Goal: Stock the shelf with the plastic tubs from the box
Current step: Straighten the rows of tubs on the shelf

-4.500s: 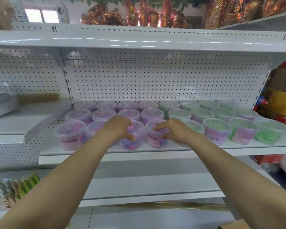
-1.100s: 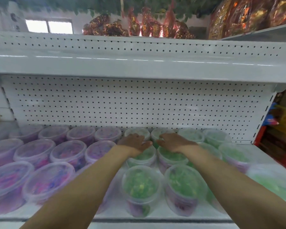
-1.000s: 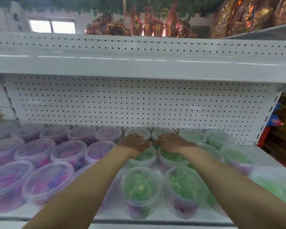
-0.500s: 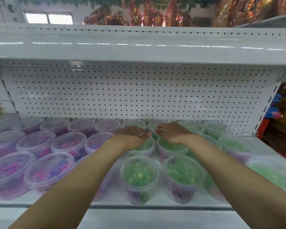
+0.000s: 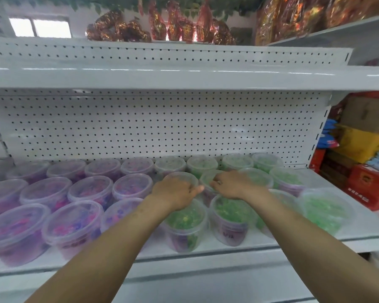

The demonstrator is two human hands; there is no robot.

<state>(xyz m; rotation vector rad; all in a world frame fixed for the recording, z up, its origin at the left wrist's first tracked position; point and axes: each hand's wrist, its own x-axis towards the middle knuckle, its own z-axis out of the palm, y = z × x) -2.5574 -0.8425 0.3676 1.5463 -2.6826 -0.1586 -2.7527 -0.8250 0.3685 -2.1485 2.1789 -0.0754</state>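
**Straightening the middle row of tubs on the shelf.**
At lower centre, the front tubs (image 5: pixel 185 224) stand by the shelf (image 5: pixel 206 246) edge. Just behind, the left hand (image 5: pixel 176 191) lies palm-down on a middle tub (image 5: pixel 182 176), its finger curl hidden, so any grip cannot be told. The right hand (image 5: pixel 234 184) rests fairly straight-fingered on the neighbouring tub (image 5: pixel 207 179). Push both evenly, keeping them level, toward the back row (image 5: pixel 201 164) below the pegboard (image 5: pixel 162 127).

A: Hands?
B: Left hand (image 5: pixel 175 191) and right hand (image 5: pixel 234 185) rest palms-down on two mid-row tubs (image 5: pixel 179 177), thumbs nearly meeting. Grip unclear.
A: Shelf (image 5: pixel 337 189)?
B: Three rows. Purple tubs (image 5: pixel 46 191) left, green tubs (image 5: pixel 324 208) right.
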